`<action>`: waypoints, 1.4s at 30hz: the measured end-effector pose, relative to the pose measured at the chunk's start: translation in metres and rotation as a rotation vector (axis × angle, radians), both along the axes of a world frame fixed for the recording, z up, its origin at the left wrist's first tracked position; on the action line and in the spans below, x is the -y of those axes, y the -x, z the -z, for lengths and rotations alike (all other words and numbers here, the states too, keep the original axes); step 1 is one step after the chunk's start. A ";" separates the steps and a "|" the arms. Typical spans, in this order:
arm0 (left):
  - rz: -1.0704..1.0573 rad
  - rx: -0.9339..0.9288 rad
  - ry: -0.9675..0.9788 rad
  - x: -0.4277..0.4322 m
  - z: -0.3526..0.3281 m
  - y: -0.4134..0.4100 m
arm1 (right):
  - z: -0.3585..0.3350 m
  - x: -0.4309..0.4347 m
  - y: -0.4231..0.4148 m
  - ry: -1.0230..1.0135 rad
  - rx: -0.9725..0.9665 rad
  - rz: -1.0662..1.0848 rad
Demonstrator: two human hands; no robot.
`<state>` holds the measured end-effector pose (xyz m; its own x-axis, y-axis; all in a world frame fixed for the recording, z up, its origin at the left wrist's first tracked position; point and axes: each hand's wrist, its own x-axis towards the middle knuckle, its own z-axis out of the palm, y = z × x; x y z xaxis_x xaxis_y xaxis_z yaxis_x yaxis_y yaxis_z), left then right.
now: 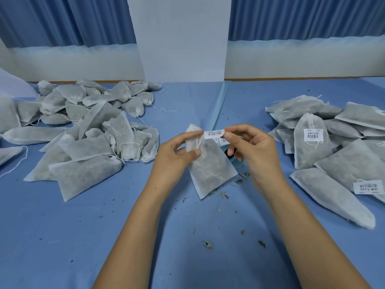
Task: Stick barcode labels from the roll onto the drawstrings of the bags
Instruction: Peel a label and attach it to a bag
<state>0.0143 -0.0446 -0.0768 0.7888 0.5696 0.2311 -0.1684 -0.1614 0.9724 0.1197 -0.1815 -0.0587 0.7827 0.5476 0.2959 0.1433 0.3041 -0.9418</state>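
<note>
We list one filled drawstring bag (210, 170) at the middle of the tabletop (83, 236). Our left hand (177, 151) grips its neck, fingers curled. Our right hand (250, 149) pinches a barcode label (214, 134) between thumb and forefinger, beside the drawstring (199, 142). Behind that hand is possibly the label roll (234, 161), mostly hidden.

Bright, even, cool light is spread across the bench (62, 236), apparently from overhead; no glare is picked up. Only soft, faint shadows are thrown beside the forearms (129, 236) and under the bags (83, 170) at 9 o'clock. At the centre the label (214, 134) is caught sharply, its bars resolved, its small print not. Toward 3 o'clock the curtain hem (312, 39) is bowed by the wide lens, and detail is softened at the corners.
</note>
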 end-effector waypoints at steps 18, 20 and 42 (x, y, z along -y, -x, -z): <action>0.021 -0.015 -0.016 0.002 0.000 0.000 | 0.015 -0.010 0.004 0.324 0.361 0.083; -0.027 0.003 -0.051 0.002 -0.002 0.000 | 0.015 -0.009 0.004 0.332 0.396 0.083; -0.172 -0.021 -0.099 -0.005 0.000 0.001 | 0.011 -0.007 0.001 0.191 0.202 -0.152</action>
